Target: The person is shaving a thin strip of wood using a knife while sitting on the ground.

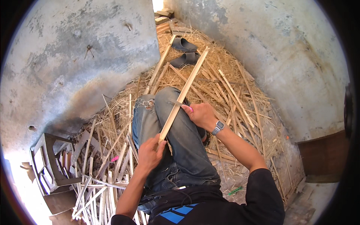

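Note:
A long, pale split strip that looks like bamboo slants across my bent knees in torn jeans, its far end pointing up and to the right. Around its near end, the fingers of my left hand are closed. My right hand, with a grey watch on the wrist, is closed on a knife whose short dark blade lies across the strip at my knee. Its handle is mostly hidden in my fist; a bit of pink shows at the thumb.
Shavings and loose strips cover the ground ahead and to the right. Two dark sandals lie beyond my knees. At lower left stand a dark frame and a heap of pale strips. Grey walls close in both sides.

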Demonstrator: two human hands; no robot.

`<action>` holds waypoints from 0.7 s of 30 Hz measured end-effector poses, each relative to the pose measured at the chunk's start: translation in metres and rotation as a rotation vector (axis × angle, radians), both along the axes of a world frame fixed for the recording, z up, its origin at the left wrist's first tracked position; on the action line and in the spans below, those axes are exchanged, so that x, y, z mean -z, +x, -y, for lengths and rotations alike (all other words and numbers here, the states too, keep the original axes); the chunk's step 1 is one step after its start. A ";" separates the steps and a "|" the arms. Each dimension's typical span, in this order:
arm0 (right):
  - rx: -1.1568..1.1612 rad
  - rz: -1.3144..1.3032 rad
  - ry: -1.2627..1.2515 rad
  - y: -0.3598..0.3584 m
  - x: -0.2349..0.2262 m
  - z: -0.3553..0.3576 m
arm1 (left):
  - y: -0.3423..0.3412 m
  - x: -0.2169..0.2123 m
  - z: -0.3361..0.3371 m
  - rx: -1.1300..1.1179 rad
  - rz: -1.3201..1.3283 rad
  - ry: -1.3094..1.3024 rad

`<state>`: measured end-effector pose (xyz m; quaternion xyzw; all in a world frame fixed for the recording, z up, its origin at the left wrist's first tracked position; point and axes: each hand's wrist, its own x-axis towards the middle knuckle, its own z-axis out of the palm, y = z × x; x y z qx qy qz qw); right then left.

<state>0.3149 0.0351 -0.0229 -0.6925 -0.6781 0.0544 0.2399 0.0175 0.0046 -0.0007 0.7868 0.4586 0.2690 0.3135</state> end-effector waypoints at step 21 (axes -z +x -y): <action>0.188 0.008 -0.001 0.078 -0.005 -0.070 | -0.098 -0.008 0.061 -0.056 -0.055 -0.028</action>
